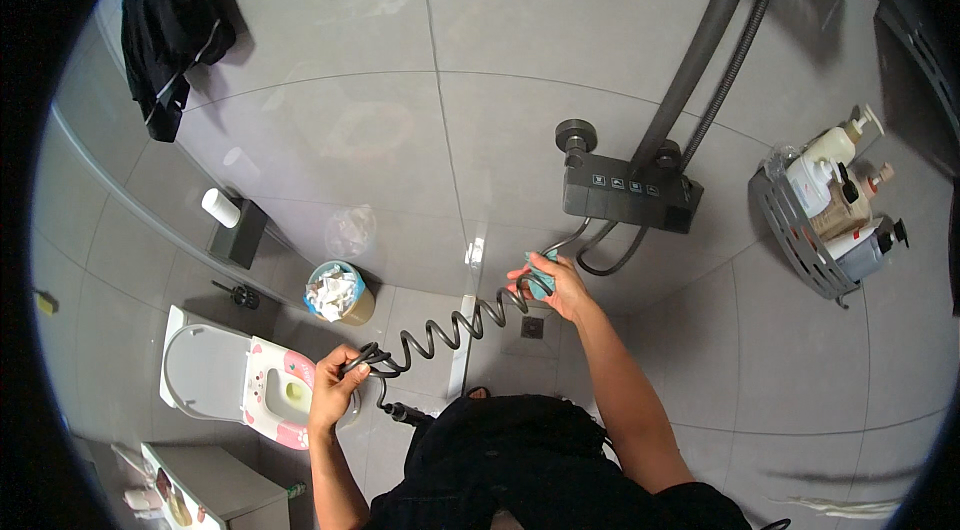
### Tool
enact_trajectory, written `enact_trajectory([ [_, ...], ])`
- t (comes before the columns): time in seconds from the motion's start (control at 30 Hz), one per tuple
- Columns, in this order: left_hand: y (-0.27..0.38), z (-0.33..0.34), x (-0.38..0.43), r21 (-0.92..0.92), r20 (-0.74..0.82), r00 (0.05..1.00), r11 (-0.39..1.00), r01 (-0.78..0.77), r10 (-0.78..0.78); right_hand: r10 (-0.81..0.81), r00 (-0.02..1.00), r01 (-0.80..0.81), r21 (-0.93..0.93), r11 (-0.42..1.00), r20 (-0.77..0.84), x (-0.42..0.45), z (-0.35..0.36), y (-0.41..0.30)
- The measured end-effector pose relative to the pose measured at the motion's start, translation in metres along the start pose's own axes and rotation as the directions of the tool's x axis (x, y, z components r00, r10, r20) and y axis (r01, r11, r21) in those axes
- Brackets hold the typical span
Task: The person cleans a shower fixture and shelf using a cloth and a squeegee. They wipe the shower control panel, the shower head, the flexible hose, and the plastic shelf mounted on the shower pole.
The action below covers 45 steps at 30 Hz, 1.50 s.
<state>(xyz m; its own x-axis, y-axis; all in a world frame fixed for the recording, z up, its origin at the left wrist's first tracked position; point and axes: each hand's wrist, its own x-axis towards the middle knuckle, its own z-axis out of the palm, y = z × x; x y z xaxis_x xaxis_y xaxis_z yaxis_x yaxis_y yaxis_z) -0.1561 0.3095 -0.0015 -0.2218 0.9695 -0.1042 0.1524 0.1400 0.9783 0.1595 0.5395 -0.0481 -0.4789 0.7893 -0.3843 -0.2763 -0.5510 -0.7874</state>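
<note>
A dark grey coiled hose [461, 324] is stretched between my hands. My left hand [335, 385] grips bunched coils at its left end. From there the hose runs down to a dark spray handle [405, 414] against my dark clothing. My right hand [562, 288] holds a teal cloth [541, 276] against the hose near its upper end; the fingers partly hide the cloth. Just above the right hand, a dark grey shower mixer [634, 192] is fixed to the tiled wall. Hoses hang from its underside.
A shower pipe [697, 50] rises from the mixer. At right, a corner rack [795, 230] holds several pump bottles. A toilet [206, 369] with a pink-and-white seat, a waste bin [361, 307] full of tissue and a cabinet [217, 481] are at left. A floor drain [532, 327] lies below my right hand.
</note>
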Motion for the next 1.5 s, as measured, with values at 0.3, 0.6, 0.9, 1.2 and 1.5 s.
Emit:
enact_trajectory([
  [0.3, -0.008, 0.025, 0.011, 0.241, 0.032, 0.999, 0.97, -0.045, 0.038, -0.136, 0.973, 0.224, 0.604, 0.765, -0.188, 0.004, 0.03, 0.033],
  [0.6, 0.013, 0.077, 0.05, 0.376, -0.051, 0.995, 0.925, -0.058, 0.084, -0.17, 0.977, 0.213, 0.612, 0.761, -0.128, -0.02, 0.047, 0.031],
  [0.9, 0.041, 0.137, 0.091, 0.544, 0.353, 0.876, 0.69, -0.477, 0.328, -0.213, 0.958, 0.281, 0.464, 0.84, -0.194, -0.045, 0.049, 0.03],
  [1.2, 0.016, 0.153, 0.099, 0.418, 0.421, 0.819, 0.719, -0.556, 0.39, -0.457, 0.773, 0.507, -0.006, 0.862, -0.44, -0.05, 0.022, 0.048],
  [1.5, 0.003, 0.144, 0.093, 0.358, 0.321, 0.888, 0.827, -0.435, 0.329, -0.348, 0.811, 0.496, 0.24, 0.834, -0.47, -0.061, 0.025, 0.041],
])
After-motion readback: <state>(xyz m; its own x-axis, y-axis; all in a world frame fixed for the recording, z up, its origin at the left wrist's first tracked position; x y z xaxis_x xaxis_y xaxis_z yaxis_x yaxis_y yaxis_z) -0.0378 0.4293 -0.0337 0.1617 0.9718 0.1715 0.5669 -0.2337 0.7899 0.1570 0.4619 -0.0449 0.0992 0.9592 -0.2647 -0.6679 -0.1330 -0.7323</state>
